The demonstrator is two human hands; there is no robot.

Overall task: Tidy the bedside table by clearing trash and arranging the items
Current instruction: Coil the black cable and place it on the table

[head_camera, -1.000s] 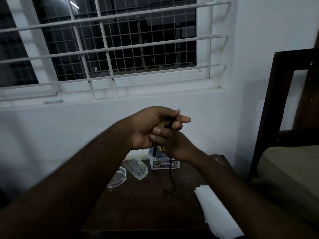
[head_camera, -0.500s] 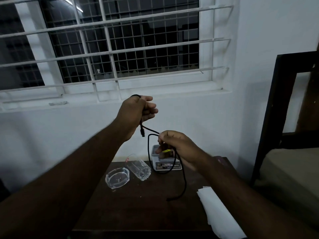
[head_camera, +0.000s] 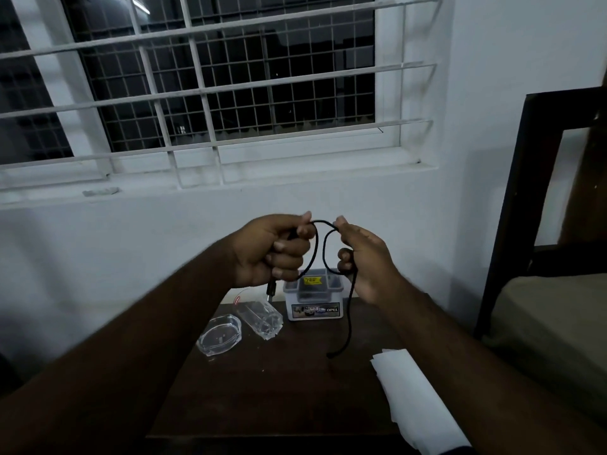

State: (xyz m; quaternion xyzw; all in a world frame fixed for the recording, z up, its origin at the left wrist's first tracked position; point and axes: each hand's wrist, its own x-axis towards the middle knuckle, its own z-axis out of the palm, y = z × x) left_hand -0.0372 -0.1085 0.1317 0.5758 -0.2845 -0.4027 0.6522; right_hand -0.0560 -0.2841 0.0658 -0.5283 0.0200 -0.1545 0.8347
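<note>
A thin black cable [head_camera: 348, 318] is held in the air above the dark wooden bedside table [head_camera: 279, 395]. My left hand [head_camera: 272, 251] is closed on one end, with a plug hanging below the fist. My right hand [head_camera: 364, 257] pinches the cable a little to the right, so a loop stands between the two hands. The free end dangles down and touches the tabletop. On the table sit a clear glass ashtray [head_camera: 219, 334], a clear glass lying on its side [head_camera: 261, 318] and a small white box with a label [head_camera: 313, 295].
White paper [head_camera: 417, 402] lies along the table's right edge under my right forearm. A dark bed frame [head_camera: 512, 205] with a mattress stands to the right. A barred window [head_camera: 213, 87] and a white wall are behind the table.
My left hand came down from higher up and now sits close beside the right hand. The cable between them has folded into a loop.
</note>
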